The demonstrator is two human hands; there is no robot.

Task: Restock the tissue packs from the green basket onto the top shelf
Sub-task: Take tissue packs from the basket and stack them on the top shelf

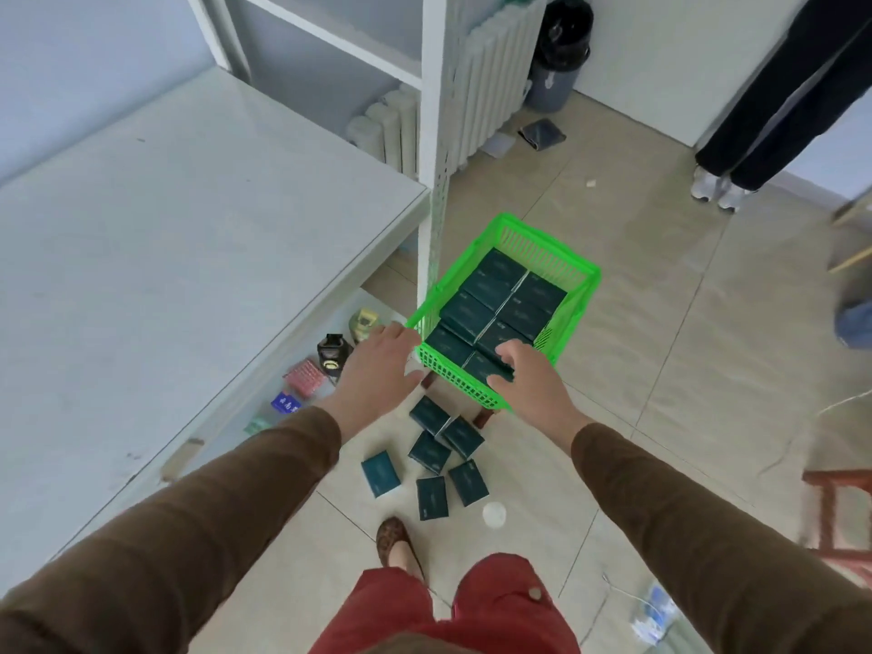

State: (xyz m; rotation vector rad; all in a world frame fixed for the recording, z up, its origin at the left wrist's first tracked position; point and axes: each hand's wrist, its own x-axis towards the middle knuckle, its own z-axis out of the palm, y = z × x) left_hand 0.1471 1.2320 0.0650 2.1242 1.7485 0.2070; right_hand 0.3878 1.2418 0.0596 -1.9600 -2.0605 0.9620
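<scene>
Right hand fingers curling onto nearest tissue pack in green basket for lifting (left hand fingers spread, steadying rim).

The basket is bright green plastic with a slotted lattice wall. The tissue packs inside it are dark teal, almost black-green, with pale edges showing between them; the loose packs on the floor share that dark teal, one a slightly bluer shade. The floor is beige tile with thin dark joints. The shelf frame is white and the tabletop pale grey. Both sleeves are brown, the trousers rust red, the shoe brown with a woven pattern. The stool at the floor's right edge is red-brown.
</scene>
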